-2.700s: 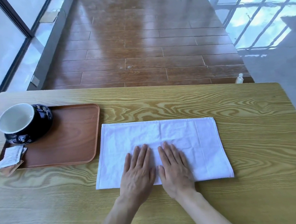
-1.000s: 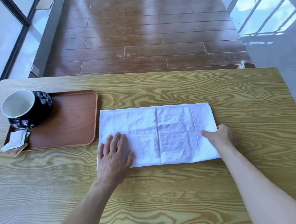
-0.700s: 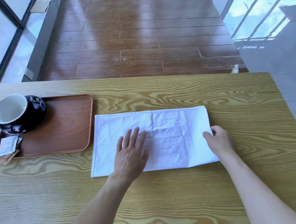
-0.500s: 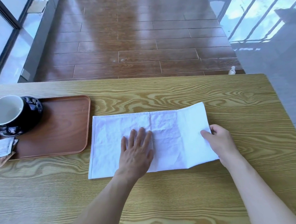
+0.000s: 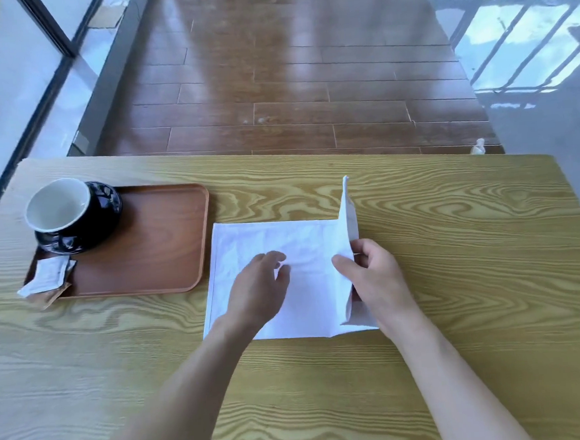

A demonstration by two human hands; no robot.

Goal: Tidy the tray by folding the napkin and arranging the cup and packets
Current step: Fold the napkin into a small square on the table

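A white napkin (image 5: 300, 246) lies on the wooden table, just right of a brown tray (image 5: 153, 250). My right hand (image 5: 375, 282) pinches the napkin's right edge and holds that end standing upright. My left hand (image 5: 259, 290) rests on the napkin's flat middle, its fingers loosely bent. A black cup (image 5: 65, 215) with a white inside sits on a black saucer at the tray's far left corner. White and brown packets (image 5: 47, 279) lie at the tray's near left corner, partly over its rim.
The wooden table (image 5: 456, 259) stretches to the right and toward me. Beyond its far edge is a dark plank floor (image 5: 289, 82). A glass wall runs along the left, and a small white object (image 5: 478, 146) lies on the floor past the table's far right edge.
My right hand has lifted the napkin's right end from flat on the table to upright and carried it leftward. My left hand moved from the napkin's left end to its middle.
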